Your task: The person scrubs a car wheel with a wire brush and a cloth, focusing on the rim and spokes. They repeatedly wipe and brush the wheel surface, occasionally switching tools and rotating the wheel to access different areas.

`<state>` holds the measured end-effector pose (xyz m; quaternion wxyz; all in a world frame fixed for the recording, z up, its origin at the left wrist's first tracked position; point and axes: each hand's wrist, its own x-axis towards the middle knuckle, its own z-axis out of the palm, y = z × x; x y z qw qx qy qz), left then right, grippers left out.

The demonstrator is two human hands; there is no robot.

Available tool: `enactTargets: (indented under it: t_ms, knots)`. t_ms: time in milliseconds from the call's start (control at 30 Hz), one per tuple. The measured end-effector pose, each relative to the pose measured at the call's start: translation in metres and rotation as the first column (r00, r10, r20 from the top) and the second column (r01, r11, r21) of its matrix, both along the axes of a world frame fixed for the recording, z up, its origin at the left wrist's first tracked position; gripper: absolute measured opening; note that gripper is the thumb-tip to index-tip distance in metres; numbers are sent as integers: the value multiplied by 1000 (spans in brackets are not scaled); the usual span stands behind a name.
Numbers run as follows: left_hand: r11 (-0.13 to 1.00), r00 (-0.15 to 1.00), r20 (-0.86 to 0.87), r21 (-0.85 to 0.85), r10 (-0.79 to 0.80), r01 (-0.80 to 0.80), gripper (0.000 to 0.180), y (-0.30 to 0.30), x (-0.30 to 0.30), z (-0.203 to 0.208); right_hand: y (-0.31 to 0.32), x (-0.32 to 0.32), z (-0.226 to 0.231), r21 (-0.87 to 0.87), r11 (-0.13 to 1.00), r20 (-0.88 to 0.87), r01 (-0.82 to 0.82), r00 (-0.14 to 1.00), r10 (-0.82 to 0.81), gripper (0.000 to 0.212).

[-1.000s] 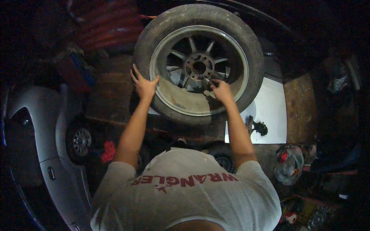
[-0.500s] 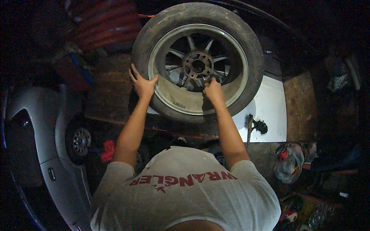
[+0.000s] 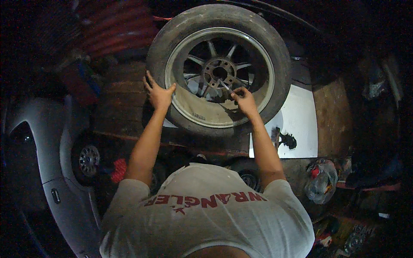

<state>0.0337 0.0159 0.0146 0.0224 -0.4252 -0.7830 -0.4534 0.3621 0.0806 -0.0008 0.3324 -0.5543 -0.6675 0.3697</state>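
Alloy wheel (image 3: 189, 105) with its tyre fitted lies flat, inner side up, at the upper middle of the view, resting on a worn wooden bench (image 3: 331, 118) in a dim workshop. The dusty black tyre (image 3: 219, 16) rings a deep, pale barrel; slim spokes (image 3: 194, 59) run across its far end, where dark gaps show between them. A white sheet (image 3: 303, 114) shows from beneath the wheel at the right. The wearer's left hand (image 3: 161, 96) is spread over the tyre's left side, fingers splayed outward and thumb reaching to the rim edge, steadying rather than clasping. The right hand (image 3: 246, 102) reaches over the near rim, thumb and fingertips pinched on a slender tool. Low among the spokes sits the grimy hub section (image 3: 211, 75), with a round centre bore and smaller bolt holes around it. On the sheet, near the right forearm, lie a black blotch (image 3: 288, 141) and, just beside it, a dark brush-like object (image 3: 276, 135). Smallest is the slender tool (image 3: 227, 87), pale and pen-like; its exact kind is unclear. Its tip points at the hub's near edge, though contact cannot be told. Good handling here probably means firm left-hand bracing, a light pinch, small controlled strokes, and a wrist angled so its shadow stays off the tip.
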Motion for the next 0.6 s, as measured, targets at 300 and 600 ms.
enactTargets:
  t_ms: [300, 600]
  knots:
    - [996, 999, 44, -84, 7, -3, 122, -3, 3, 8, -33, -39, -29, -75, 979, 353, -190, 913, 204, 39]
    - [971, 955, 203, 148, -215, 187, 130, -3, -29, -36, -54, -106, -37, -57, 989, 12, -133, 991, 134, 47]
